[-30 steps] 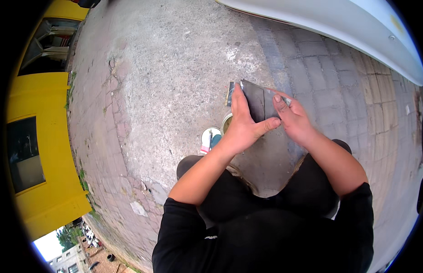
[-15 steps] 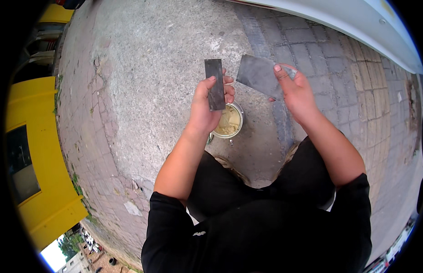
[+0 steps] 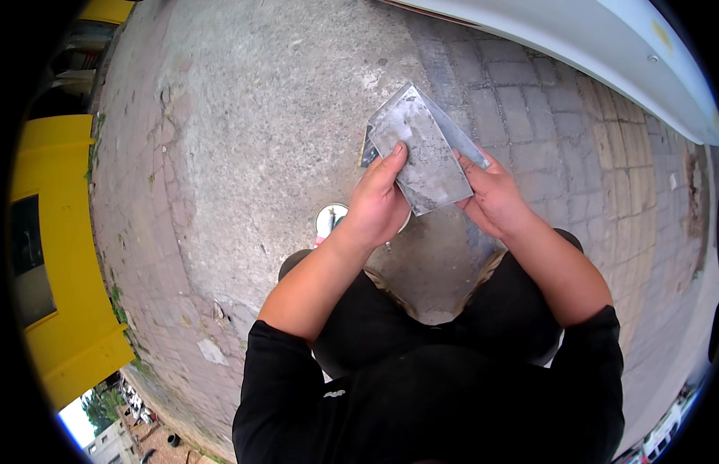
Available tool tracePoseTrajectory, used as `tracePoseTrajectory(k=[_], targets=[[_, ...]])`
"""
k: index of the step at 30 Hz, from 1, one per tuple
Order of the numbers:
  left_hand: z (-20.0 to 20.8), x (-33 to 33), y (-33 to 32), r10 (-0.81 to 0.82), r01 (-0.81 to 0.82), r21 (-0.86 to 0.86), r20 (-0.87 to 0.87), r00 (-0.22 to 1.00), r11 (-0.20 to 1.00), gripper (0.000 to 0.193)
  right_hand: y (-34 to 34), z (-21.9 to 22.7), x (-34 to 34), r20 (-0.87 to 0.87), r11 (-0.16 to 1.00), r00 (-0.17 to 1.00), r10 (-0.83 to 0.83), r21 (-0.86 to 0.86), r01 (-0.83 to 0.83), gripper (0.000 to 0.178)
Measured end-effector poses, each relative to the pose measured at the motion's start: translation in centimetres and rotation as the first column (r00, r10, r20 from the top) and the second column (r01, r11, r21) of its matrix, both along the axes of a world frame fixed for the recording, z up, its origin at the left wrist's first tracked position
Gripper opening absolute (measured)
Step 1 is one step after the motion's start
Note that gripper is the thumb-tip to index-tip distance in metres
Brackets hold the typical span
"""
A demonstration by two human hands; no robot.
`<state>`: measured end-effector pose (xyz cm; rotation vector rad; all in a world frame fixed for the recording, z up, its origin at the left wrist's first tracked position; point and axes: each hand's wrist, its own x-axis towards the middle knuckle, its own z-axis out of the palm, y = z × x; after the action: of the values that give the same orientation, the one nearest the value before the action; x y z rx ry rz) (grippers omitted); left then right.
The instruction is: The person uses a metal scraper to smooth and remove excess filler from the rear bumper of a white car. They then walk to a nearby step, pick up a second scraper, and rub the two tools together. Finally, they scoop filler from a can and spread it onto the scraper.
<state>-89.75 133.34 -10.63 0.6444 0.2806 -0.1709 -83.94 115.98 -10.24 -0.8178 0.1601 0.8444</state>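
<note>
Both my hands are raised in front of me over the concrete, close together around thin metal putty spreaders. My left hand [image 3: 379,197] grips a light grey, smudged rectangular putty spreader [image 3: 425,155], thumb flat on its face. Behind its left edge shows part of a narrow dark spreader [image 3: 368,148], also at my left fingers. My right hand [image 3: 491,193] holds another grey spreader [image 3: 456,127], overlapped by the front one. Below, an open can [image 3: 406,224] is nearly all hidden by my left hand and wrist.
A round white lid or tin [image 3: 325,220] with a small tube on it sits left of my left wrist. A white panel [image 3: 560,54] spans the upper right. Yellow metal structure [image 3: 73,301] stands far left. Paving bricks [image 3: 522,100] flank the concrete.
My hands have come together, and the spreaders now overlap. A light grey spreader is now under my left thumb, with the narrow dark one behind it. The can has become mostly covered.
</note>
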Motion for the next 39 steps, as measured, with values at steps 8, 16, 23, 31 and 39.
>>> tracePoseTrajectory(k=[8,16,23,31,39], targets=[[-3.5,1.0,2.5,0.348,-0.303,0.264,-0.145,0.926,0.916,0.030,-1.5,4.7,-1.1,0.965,0.952,0.244,0.094,-0.159,0.261,0.038],[-1.3,0.5,1.1,0.231,-0.206,0.232,-0.088,0.969,0.951,0.030,0.7,17.0,-5.4,0.980,0.983,-0.111,0.163,-0.152,0.099,0.016],[-0.3,-0.1,0.8,0.236,-0.212,0.284,-0.054,0.970,0.935,0.030,2.4,16.4,-4.4,0.864,0.901,-0.254,0.434,-0.411,0.142,0.017],[-0.2,-0.3,1.8,0.236,-0.207,0.297,-0.065,0.969,0.932,0.028,3.6,15.7,-3.4,0.773,0.838,-0.326,0.545,-0.521,0.165,0.018],[0.3,-1.0,1.5,0.180,-0.173,0.292,0.003,0.984,0.941,0.032,1.3,18.5,-4.7,0.780,0.837,-0.303,0.547,-0.517,0.180,0.020]])
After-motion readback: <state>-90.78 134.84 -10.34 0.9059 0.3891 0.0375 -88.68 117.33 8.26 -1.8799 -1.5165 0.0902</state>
